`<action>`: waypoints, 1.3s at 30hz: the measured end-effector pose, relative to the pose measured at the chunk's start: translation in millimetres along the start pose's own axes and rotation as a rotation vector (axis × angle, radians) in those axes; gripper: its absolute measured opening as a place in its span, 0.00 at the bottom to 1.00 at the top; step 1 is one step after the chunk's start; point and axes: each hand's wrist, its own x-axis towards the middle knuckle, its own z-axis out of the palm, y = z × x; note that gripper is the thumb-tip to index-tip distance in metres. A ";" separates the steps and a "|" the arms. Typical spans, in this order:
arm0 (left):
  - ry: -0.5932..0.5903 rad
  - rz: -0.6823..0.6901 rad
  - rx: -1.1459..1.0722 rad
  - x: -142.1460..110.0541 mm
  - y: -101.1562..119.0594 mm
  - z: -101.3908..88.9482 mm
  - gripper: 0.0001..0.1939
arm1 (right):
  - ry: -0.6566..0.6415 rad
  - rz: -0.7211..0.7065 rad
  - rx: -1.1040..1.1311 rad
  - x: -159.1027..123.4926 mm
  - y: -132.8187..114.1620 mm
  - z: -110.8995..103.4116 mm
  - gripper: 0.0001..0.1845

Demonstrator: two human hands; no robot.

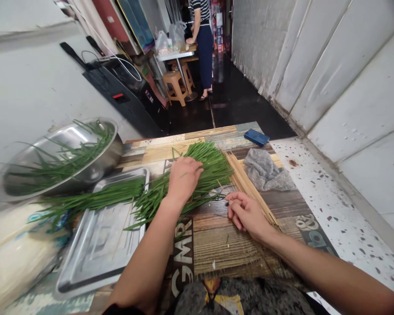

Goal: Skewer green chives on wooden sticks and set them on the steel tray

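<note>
A pile of long green garlic chives [213, 168] lies across the middle of the table. My left hand [184, 177] is on top of it, fingers curled down into the stalks, the fingertips partly hidden. Nearer to me, my right hand [244, 212] is closed in a pinch around a thin bamboo skewer [220, 186], whose tip points toward the pile. A bundle of bamboo skewers [251, 188] lies just beyond that hand. On the left, more chives [114, 192] rest across a metal tray [101, 273], which also holds a single thin stick [122, 232].
A steel bowl [113, 159] with chives stands at the left, behind a plastic bag of something pale [16, 253]. Past the skewers lie a grey cloth [265, 170] and a blue box-like object [256, 137]. Farther off, a person [205, 48] stands beside a small table [174, 56] and stools [174, 85].
</note>
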 end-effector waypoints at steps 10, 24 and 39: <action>0.030 0.092 -0.030 -15.2 3.6 -7.1 0.10 | -0.003 0.025 -0.028 -1.9 -0.7 -1.2 0.15; 0.001 0.079 0.142 -26.4 20.4 2.2 0.08 | 0.017 -0.038 -0.014 1.6 3.1 -3.7 0.13; 0.064 0.022 -0.152 -38.9 23.4 10.3 0.12 | -0.010 -0.048 -0.086 -1.2 1.6 -1.9 0.13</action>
